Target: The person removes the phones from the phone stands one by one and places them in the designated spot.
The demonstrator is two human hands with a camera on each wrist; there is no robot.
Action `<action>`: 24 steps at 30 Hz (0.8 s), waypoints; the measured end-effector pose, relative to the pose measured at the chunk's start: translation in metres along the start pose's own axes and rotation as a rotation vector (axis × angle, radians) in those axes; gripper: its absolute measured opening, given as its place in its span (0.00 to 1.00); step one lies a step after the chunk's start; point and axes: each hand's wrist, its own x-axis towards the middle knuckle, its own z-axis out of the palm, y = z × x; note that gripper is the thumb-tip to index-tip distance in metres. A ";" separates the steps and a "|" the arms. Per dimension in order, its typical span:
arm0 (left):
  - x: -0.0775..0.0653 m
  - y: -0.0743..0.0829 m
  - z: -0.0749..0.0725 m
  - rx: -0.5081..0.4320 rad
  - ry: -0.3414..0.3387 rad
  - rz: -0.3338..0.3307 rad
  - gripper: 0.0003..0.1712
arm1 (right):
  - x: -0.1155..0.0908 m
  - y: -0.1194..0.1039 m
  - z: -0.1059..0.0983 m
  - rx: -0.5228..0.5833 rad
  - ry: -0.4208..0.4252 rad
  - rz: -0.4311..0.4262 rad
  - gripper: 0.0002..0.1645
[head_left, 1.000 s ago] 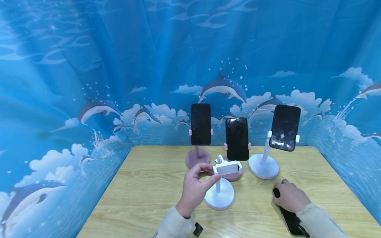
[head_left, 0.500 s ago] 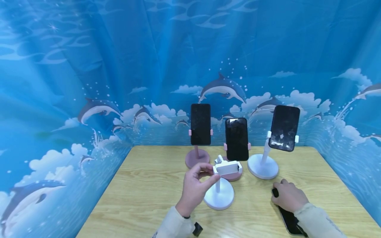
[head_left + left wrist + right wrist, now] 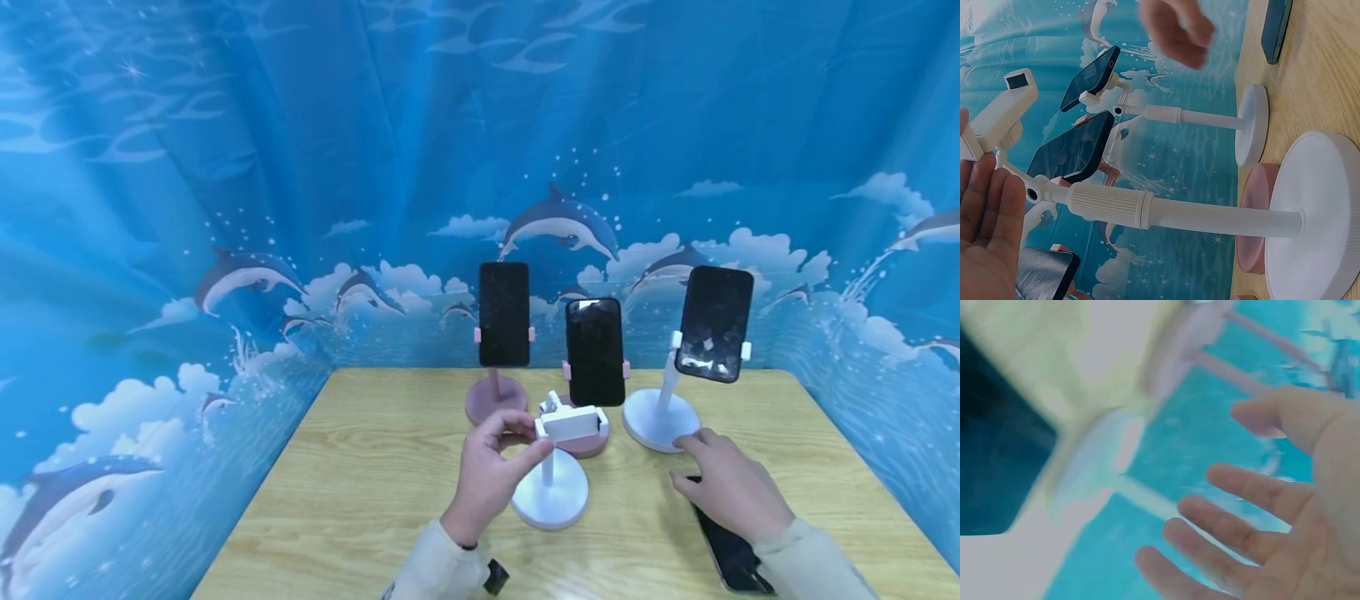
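My left hand [image 3: 486, 479] pinches one end of the clamp on a white phone stand [image 3: 572, 423]. The stand is upright on its round base, and its clamp holds no phone. In the left wrist view, the fingers [image 3: 988, 194] lie against the clamp, beside the ribbed post. My right hand [image 3: 731, 490] is over a black phone [image 3: 729, 554] that lies flat on the table. Its fingers are spread and hold nothing in the blurred right wrist view, where the dark phone [image 3: 997, 444] appears at the left.
Behind the white stand, a black phone [image 3: 505, 314] and another phone [image 3: 596, 354] sit in pink stands. A third phone [image 3: 715, 323], tilted, is in a white stand [image 3: 662, 421] at right. The wooden table [image 3: 360, 467] meets a blue dolphin curtain [image 3: 405, 167].
My right hand has let go of the phone on the table and moved up and forward, its fingers opening out. The left hand and its stand have stayed in place.
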 end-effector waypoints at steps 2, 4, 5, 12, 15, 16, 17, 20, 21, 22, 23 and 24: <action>0.000 0.000 0.000 0.001 -0.003 0.000 0.14 | -0.006 -0.012 -0.010 0.012 0.049 -0.027 0.22; -0.001 0.000 0.000 0.001 -0.006 -0.003 0.14 | -0.012 -0.023 -0.019 0.022 0.094 -0.051 0.23; -0.001 0.000 0.000 -0.001 -0.008 -0.004 0.14 | -0.014 -0.028 -0.023 0.030 0.113 -0.059 0.23; -0.001 0.001 -0.002 -0.010 -0.044 -0.014 0.16 | -0.029 -0.058 -0.043 0.147 0.309 -0.135 0.30; 0.000 0.002 -0.003 -0.014 -0.070 -0.025 0.17 | -0.034 -0.067 -0.045 0.199 0.426 -0.237 0.32; 0.000 0.003 -0.003 -0.014 -0.076 -0.030 0.16 | -0.035 -0.070 -0.046 0.214 0.450 -0.272 0.33; 0.000 0.004 -0.004 -0.013 -0.082 -0.036 0.16 | -0.036 -0.073 -0.046 0.226 0.463 -0.300 0.35; 0.000 0.006 -0.004 -0.014 -0.090 -0.042 0.15 | -0.038 -0.081 -0.046 0.244 0.473 -0.357 0.39; 0.000 0.006 -0.004 -0.015 -0.091 -0.039 0.15 | -0.039 -0.083 -0.046 0.249 0.468 -0.370 0.41; 0.000 0.006 -0.004 -0.015 -0.091 -0.035 0.15 | -0.039 -0.085 -0.046 0.251 0.463 -0.375 0.42; 0.000 0.006 -0.004 -0.015 -0.091 -0.029 0.15 | -0.039 -0.086 -0.045 0.253 0.458 -0.378 0.43; 0.000 0.007 -0.004 -0.019 -0.090 -0.023 0.14 | -0.039 -0.087 -0.044 0.257 0.457 -0.383 0.43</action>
